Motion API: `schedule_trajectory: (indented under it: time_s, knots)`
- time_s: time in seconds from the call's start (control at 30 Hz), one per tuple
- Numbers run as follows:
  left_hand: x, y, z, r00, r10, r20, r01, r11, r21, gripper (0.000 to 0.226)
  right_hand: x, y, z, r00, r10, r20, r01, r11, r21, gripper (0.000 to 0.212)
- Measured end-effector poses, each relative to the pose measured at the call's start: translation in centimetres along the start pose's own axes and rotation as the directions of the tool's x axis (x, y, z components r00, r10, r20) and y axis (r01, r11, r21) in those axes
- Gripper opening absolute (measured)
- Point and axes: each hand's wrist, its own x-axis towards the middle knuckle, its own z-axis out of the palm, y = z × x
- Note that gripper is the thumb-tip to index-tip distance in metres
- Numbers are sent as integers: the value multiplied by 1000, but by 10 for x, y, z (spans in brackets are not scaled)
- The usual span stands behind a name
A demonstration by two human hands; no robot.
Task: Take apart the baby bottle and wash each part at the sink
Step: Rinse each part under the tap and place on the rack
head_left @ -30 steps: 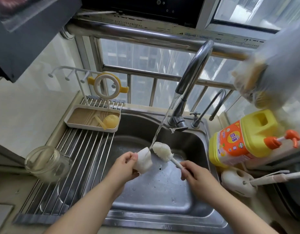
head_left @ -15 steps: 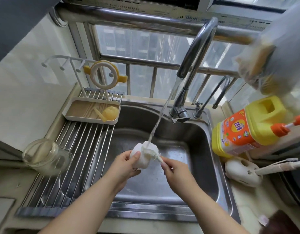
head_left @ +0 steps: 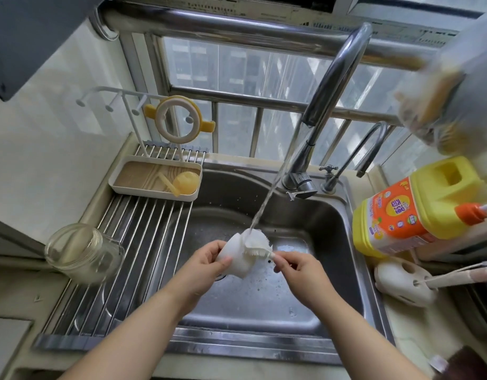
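Note:
Over the steel sink (head_left: 333, 223), my left hand (head_left: 206, 264) grips a white bottle cap (head_left: 238, 259) with its opening turned towards the tap. My right hand (head_left: 297, 270) pinches the handle of a white bristle brush (head_left: 257, 244), whose head sits in the cap's mouth. Water from the tall tap (head_left: 327, 97) runs down onto brush and cap. A clear bottle body (head_left: 83, 252) lies on its side on the drying rack. The yellow handle ring (head_left: 179, 119) hangs on a white peg stand, and a yellow nipple piece (head_left: 184, 182) lies in the tray below.
A roll-up steel rack (head_left: 132, 242) covers the sink's left part, with a beige tray (head_left: 154, 178) at its back. A yellow detergent jug (head_left: 420, 207) and a white brush holder (head_left: 404, 281) stand to the right of the sink. A small second tap (head_left: 366, 149) rises beside the main one.
The brush head has gone from beside the cap into its opening. My right hand has moved left, closer to my left hand. The view has tilted slightly.

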Motion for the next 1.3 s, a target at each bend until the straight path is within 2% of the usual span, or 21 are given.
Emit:
schedule_trajectory:
  time_s: [0.07,0.2,0.33,0.47,0.53,0.63,0.73,0.8,0.87,0.97,1.07,1.17,1.3]
  knots:
    - [2,1,3,1000,6,-12,-6,1000,-9,15,1,-6,1,1000,1,6,-1,999,40,27]
    - [4,2,-4,998,18,-68,-21,999,-45,17,1,0,-8,998,27,50,-22,996,-84,18]
    - [5,3,-1,999,1,-52,-2,1000,-17,15,7,-2,-6,999,48,5,-48,999,17,21]
    - [4,0,-9,993,-59,-98,55,998,-40,14,3,3,0,996,56,69,-50,995,-83,20]
    - [2,-4,-6,993,-93,-74,87,993,-84,12,3,5,0,996,84,29,-83,996,-46,19]
    - [1,-5,3,992,-111,-58,105,990,-92,11,3,-3,11,999,43,31,-44,999,31,18]
    - [0,-7,1,987,-135,-91,124,986,-113,12,1,-1,9,997,42,61,-40,998,-40,20]
    - [-2,-7,0,988,-122,-96,108,985,-135,16,1,2,3,998,62,29,-61,997,-40,20]
    - [-3,-5,3,992,-98,-79,87,988,-131,19,2,-3,5,999,47,21,-48,999,7,18]
    - [-3,-1,4,996,-57,-67,53,997,-53,15,2,-8,10,998,19,59,-18,1000,-25,18]
    - [-2,-2,-5,990,-95,-103,89,994,-58,14,1,0,2,998,56,24,-53,995,-84,18]
    - [-1,-4,-4,983,-157,-91,147,983,-113,14,-1,-5,7,998,32,54,-30,999,-36,15]
    - [0,0,0,987,-125,-103,118,991,-70,15,8,-7,5,998,57,3,-56,995,-87,22]
